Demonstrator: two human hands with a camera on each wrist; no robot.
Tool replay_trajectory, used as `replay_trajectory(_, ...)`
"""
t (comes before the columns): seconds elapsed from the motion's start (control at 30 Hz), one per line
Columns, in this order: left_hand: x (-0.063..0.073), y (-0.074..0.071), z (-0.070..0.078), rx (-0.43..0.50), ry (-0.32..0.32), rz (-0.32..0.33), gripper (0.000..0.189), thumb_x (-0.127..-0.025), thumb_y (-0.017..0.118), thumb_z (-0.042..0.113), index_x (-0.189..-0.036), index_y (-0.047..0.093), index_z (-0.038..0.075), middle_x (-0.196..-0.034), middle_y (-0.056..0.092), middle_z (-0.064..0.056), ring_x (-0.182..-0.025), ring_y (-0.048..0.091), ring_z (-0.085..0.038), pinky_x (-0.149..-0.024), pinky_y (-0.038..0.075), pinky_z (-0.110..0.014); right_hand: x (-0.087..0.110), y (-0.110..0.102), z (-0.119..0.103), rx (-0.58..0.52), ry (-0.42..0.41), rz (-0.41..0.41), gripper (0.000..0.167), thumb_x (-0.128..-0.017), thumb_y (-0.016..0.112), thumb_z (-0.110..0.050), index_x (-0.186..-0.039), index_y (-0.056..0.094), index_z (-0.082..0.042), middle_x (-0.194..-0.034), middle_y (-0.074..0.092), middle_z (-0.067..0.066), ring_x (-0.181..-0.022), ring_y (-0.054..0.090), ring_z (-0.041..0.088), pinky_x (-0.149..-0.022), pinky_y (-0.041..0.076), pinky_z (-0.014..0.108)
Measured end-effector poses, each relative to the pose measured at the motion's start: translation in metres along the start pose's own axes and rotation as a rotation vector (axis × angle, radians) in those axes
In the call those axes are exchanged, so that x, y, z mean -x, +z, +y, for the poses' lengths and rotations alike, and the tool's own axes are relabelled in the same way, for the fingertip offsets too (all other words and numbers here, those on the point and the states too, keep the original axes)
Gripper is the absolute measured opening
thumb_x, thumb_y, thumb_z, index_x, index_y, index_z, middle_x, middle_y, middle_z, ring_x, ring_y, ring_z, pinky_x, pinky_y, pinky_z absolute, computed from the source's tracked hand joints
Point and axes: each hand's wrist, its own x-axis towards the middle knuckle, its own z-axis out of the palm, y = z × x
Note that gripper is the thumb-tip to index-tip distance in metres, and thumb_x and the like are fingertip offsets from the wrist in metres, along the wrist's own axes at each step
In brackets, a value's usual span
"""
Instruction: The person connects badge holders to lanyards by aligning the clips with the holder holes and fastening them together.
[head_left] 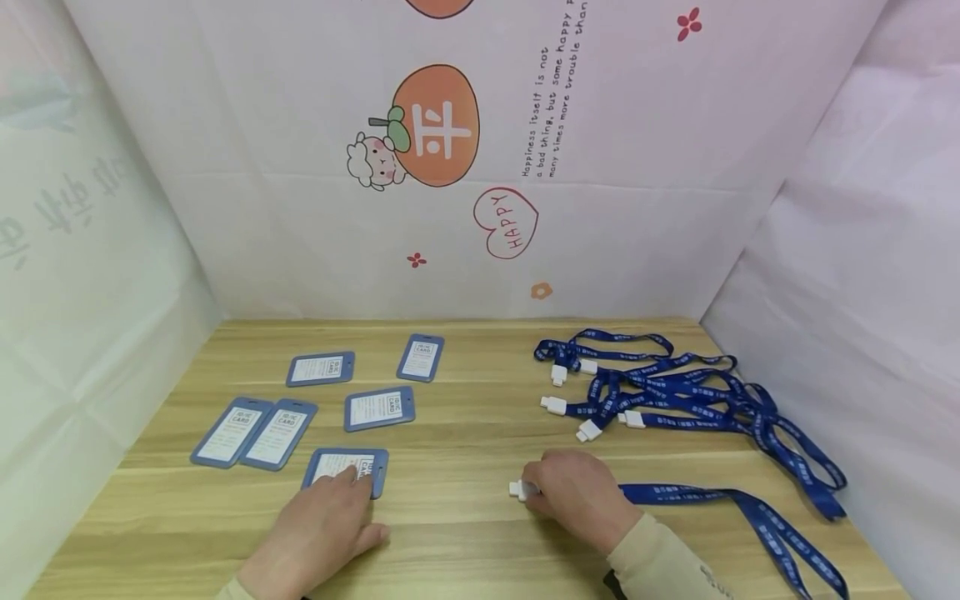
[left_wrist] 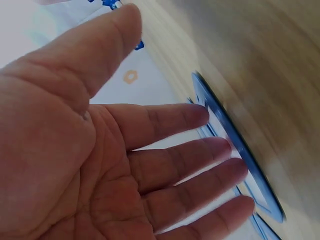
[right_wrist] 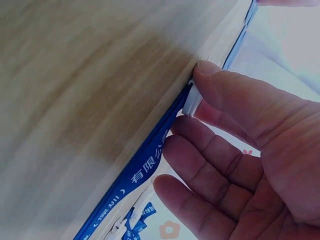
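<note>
The left hand (head_left: 318, 529) reaches over a blue card holder with straight fingers and the thumb held apart, its fingertips touching the holder's face. The right hand (head_left: 576, 493) pinches the white plastic clip (head_left: 517, 490) of a blue lanyard (head_left: 675, 493) between thumb and index finger.

The card holder (head_left: 337, 460) is a rounded rectangle with a blue frame, a white printed insert partly covered by the fingers, and a small slot at its right end. The lanyard is a flat, dark blue band with pale printing.

The left wrist view shows the holder almost edge-on and the spread of the fingers from the palm side, which the head view hides. The right wrist view makes the lanyard's white Chinese characters legible and shows the thumb's grip; only the head view shows the band running on to a loop.

The holder lies on the wooden tabletop (head_left: 450, 533) under the left fingertips, well apart from the right hand. The lanyard stretches rightward from the right hand. Five more card holders (head_left: 379, 408) lie beyond and left of the touched one; tangled lanyards (head_left: 675, 392) lie beyond the right hand.
</note>
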Motion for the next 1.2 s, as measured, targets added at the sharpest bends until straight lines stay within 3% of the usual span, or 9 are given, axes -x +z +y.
replay_trajectory(0.3,-0.005,0.000,-0.005,-0.100,0.067,0.124,0.052,-0.085,0.084,0.027,-0.123,0.068,-0.003,-0.131,0.066,-0.026,-0.112,0.068,-0.044,-0.093,0.059,-0.057,0.002,-0.001,-0.001,-0.009,-0.013,0.035,0.012,-0.086,0.084,-0.018,-0.080,0.074,-0.019,-0.067,0.057,-0.011,-0.059,0.042,0.004,-0.051,0.040,0.022)
replay_trajectory(0.63,-0.013,0.002,-0.012,-0.122,0.060,0.115,0.046,-0.091,0.078,0.017,-0.131,0.065,0.000,-0.137,0.061,-0.030,-0.122,0.063,-0.047,-0.101,0.055,-0.060,0.002,-0.002,0.000,-0.001,0.004,0.021,0.006,-0.087,0.083,-0.020,-0.084,0.078,-0.019,-0.069,0.059,-0.012,-0.060,0.044,0.003,-0.053,0.043,0.022)
replay_trajectory(0.9,-0.013,0.007,-0.007,-0.110,0.125,0.139,0.029,-0.096,0.064,-0.004,-0.125,0.068,0.000,-0.129,0.066,-0.027,-0.112,0.068,-0.045,-0.091,0.060,-0.060,0.003,-0.001,-0.001,-0.018,0.010,0.019,0.006,-0.088,0.083,-0.022,-0.085,0.078,-0.019,-0.070,0.061,-0.012,-0.060,0.045,0.003,-0.054,0.044,0.021)
replay_trajectory(1.03,-0.013,0.008,-0.003,-0.125,0.162,0.157,0.028,-0.093,0.068,-0.005,-0.120,0.069,0.000,-0.123,0.069,-0.024,-0.104,0.069,-0.042,-0.085,0.062,-0.057,0.003,-0.001,-0.001,-0.017,0.009,0.023,0.006,-0.088,0.083,-0.022,-0.086,0.079,-0.019,-0.070,0.061,-0.011,-0.059,0.045,0.003,-0.053,0.043,0.021)
replay_trajectory(1.2,-0.013,0.010,0.001,-0.142,0.162,0.165,0.027,-0.092,0.071,-0.003,-0.118,0.069,0.001,-0.120,0.070,-0.022,-0.101,0.070,-0.039,-0.082,0.063,-0.054,0.004,0.000,-0.002,-0.011,0.015,0.022,0.007,-0.088,0.084,-0.024,-0.087,0.079,-0.019,-0.071,0.061,-0.010,-0.060,0.045,0.004,-0.053,0.043,0.021)
